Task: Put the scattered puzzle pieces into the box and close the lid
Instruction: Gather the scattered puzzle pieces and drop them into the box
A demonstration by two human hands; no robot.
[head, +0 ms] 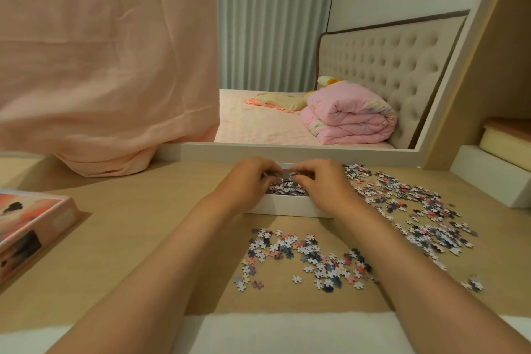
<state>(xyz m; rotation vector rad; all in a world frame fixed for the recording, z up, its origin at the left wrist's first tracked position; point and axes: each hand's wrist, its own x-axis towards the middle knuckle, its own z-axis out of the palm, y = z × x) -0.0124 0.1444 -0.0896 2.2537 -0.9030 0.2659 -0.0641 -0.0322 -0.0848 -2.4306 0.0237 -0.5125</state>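
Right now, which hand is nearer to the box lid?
Left. The left hand is over the white box, toward the lid; the right hand beside it, farther off.

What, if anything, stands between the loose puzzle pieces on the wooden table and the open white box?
Nothing visible does. The scattered puzzle pieces lie on the tabletop beside the open white cardboard box; its pink lid sits far left, and only the left hand and right hand are above it.

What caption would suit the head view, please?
Left hand and right hand hold pieces over the white box; scattered pieces lie nearby.
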